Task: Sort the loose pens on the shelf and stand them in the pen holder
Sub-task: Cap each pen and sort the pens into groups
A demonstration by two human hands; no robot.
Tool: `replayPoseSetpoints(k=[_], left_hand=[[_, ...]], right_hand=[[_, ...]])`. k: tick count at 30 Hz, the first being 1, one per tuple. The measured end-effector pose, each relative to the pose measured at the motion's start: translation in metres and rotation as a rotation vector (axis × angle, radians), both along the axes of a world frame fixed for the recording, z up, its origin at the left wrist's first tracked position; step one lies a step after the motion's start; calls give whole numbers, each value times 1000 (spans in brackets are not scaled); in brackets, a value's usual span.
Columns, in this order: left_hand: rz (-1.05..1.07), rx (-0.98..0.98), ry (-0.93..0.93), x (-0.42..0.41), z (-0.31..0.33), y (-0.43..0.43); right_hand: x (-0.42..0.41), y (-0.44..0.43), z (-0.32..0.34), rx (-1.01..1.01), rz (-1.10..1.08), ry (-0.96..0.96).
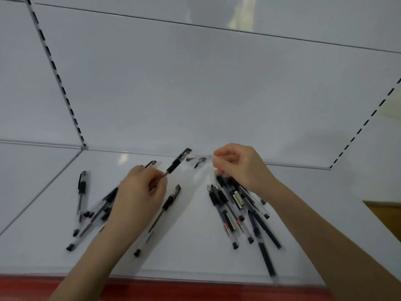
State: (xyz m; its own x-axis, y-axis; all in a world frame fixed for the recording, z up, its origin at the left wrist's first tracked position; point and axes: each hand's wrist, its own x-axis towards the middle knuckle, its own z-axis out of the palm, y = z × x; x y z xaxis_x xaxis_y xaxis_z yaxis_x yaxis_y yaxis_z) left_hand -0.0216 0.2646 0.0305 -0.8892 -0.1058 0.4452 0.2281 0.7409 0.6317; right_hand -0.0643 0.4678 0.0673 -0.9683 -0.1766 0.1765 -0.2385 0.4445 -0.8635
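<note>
Red front lip of the shelf sits closest, white shelf top behind it. Far left: lone pen lying approx straight front-to-back, then left pen pile, crossed over each other, partly under the wrist. Left hand fingers curled, pinching raised pen near its tip; cap end pts up-right toward back wall. Middle pen lies flat btwn the hands, touching neither pile. Small dark bits at back edge, blurred. Right hand curled w/ fingertips together just beside those bits; can't tell if it holds anything. Right pen pile fans out below it toward the front. Brown box at far right.
</note>
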Motion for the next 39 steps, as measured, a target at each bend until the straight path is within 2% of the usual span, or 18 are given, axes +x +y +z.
replayPoseSetpoints(k=[3,8,13,15,17,19,22,23,26,29,33,35,39], left_hand=[[134,-156,-106,-2,-18,-20],[202,-270,-214,-3,-26,-30],[175,-279,-133,-3,-29,-28],[164,-254,-69,-1,-28,-26],[120,-191,20,4,-22,-20],[60,-39,56,12,-10,-8],[-126,357,-178,22,3,15],[-200,468,-270,23,6,22],[-320,646,-370,22,15,36],[-295,692,-315,17,21,33],[-210,716,-279,12,24,19],[-195,688,-265,13,25,14],[-168,656,-244,13,21,7]], right_hand=[[8,9,-15,310,18,-38],[25,3,-25,610,153,-168],[25,-10,-24,844,163,-140],[25,-12,-24,877,162,-124],[23,-11,-24,783,140,-131],[21,-10,-21,507,85,-176],[21,-15,-7,-70,120,-278],[20,-17,-4,-195,147,-301],[18,-21,0,-291,196,-291],[1,-21,0,-195,128,-172],[-46,-14,-11,174,-75,64],[-65,-15,-19,362,-70,87],[-82,-26,-31,616,27,71]])
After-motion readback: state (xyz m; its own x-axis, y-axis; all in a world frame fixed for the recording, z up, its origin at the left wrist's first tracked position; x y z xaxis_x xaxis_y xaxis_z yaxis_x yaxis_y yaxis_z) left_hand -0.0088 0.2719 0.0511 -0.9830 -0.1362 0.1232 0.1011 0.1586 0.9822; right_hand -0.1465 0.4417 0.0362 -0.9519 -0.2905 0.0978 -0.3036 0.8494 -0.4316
